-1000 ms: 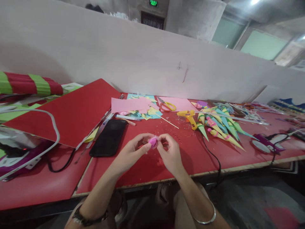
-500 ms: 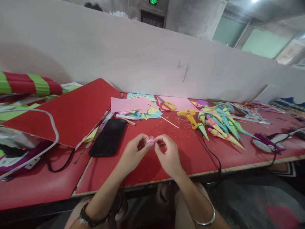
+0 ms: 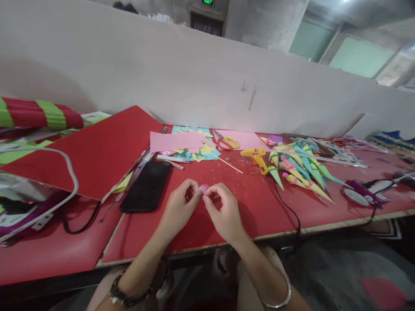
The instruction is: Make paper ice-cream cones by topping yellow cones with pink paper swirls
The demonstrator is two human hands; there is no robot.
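A small shiny pink piece (image 3: 203, 189) is pinched between the fingertips of both hands, above the red tabletop (image 3: 201, 229). My left hand (image 3: 183, 204) grips it from the left with thumb and forefinger. From the right, my right hand (image 3: 224, 207) holds its other side, fingers curled. The fingertips cover much of the piece, so its exact shape is hard to make out. A black phone (image 3: 147, 187) lies just left of my left hand. Beyond the hands lies a thin stick (image 3: 227, 163).
Yellow-handled scissors (image 3: 228, 141), pink paper (image 3: 178, 141) and paper scraps lie at the back. A yellow glue gun (image 3: 256, 159) and several paper cones (image 3: 301, 166) are on the right. A red sheet (image 3: 87, 155) and a white cable (image 3: 69, 164) are on the left.
Both hands have shifted slightly left with the pink piece, and the fingertips have changed their grip on it a little. The objects on the table look unmoved.
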